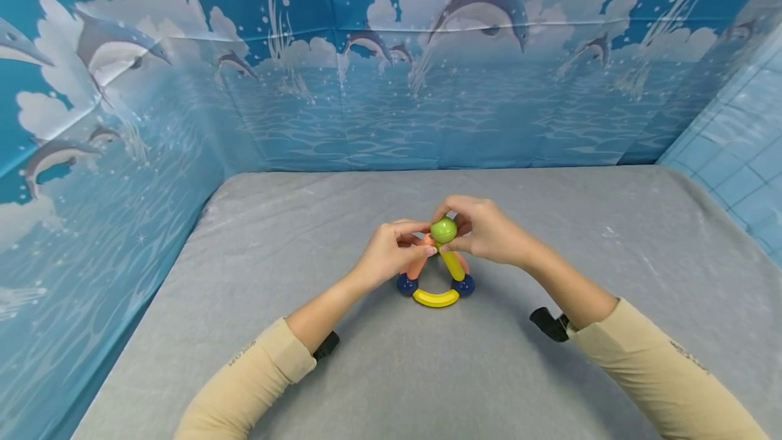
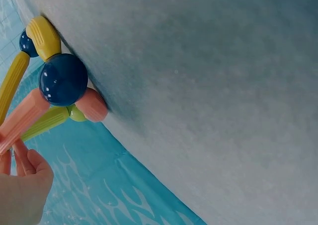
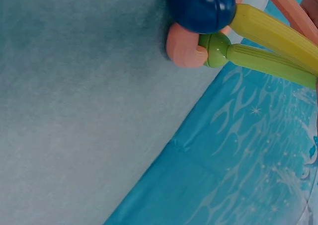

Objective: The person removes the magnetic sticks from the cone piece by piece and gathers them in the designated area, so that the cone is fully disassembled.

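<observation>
A pyramid-like frame of toy rods and balls stands on the grey cloth. Dark blue balls [image 1: 407, 284] sit at its near corners, joined by a curved yellow piece [image 1: 436, 299]. A pink rod [image 1: 417, 268] and a yellow rod [image 1: 453, 265] lean up towards a green ball [image 1: 443, 229] at the top. My right hand [image 1: 489, 229] grips that ball between thumb and fingers. My left hand [image 1: 385, 253] pinches the upper end of the pink rod. Behind, a green rod [image 3: 271, 63] rises from a lower green ball [image 3: 216, 49]. Fingers hide the joints under the top ball.
Grey cloth [image 1: 244, 236] covers the table. A blue dolphin-print curtain [image 1: 366, 87] hangs along the back and left edges. Light blue tiles [image 1: 751, 148] show at the right. Dark wrist mounts [image 1: 550, 324] stick out below the beige sleeves.
</observation>
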The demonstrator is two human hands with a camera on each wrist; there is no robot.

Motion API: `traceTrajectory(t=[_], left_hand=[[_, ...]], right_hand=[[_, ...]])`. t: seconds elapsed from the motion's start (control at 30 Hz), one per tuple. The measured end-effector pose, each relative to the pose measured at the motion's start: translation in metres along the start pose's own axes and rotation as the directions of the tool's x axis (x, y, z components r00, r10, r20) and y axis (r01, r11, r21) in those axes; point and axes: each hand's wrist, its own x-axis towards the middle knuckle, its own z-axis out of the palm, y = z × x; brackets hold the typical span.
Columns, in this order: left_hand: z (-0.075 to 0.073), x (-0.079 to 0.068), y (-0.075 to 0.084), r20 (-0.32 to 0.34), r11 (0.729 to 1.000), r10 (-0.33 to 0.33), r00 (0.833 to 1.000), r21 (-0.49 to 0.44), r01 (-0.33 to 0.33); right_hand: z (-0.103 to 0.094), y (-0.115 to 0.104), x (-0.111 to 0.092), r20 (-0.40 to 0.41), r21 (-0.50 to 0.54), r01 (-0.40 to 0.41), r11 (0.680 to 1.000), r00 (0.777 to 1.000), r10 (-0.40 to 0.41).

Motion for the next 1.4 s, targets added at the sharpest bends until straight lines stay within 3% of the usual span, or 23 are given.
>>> traceTrajectory(t=[0.2,0.37,0.73,1.1,1.4], left_hand=[[0.001,0.001,0.001,-0.013,0.998,-0.002,1.000,0.063,0.003],[0.001,0.001,0.001,-0.009,0.995,0.016,1.000,0.101,-0.015],[0.002,0.002,0.003,-0.020,0.994,0.009,1.000,0.109,-0.007],[0.002,0.001,0.003,-0.023,0.994,0.000,1.000,0.110,0.003],[0.003,-0.001,0.004,-0.017,0.996,-0.017,1.000,0.087,0.019]], right_hand=[[-0.001,0.006,-0.003,-0.017,0.132,-0.066,0.989,0.998,0.069],[-0.003,0.008,-0.005,-0.021,0.165,-0.094,0.982,0.995,0.099],[-0.013,0.014,-0.015,-0.056,0.162,-0.183,0.970,0.979,0.194],[-0.031,0.033,-0.040,-0.097,0.163,-0.290,0.943,0.947,0.307],[-0.049,0.053,-0.058,-0.082,0.119,-0.369,0.922,0.922,0.379]])
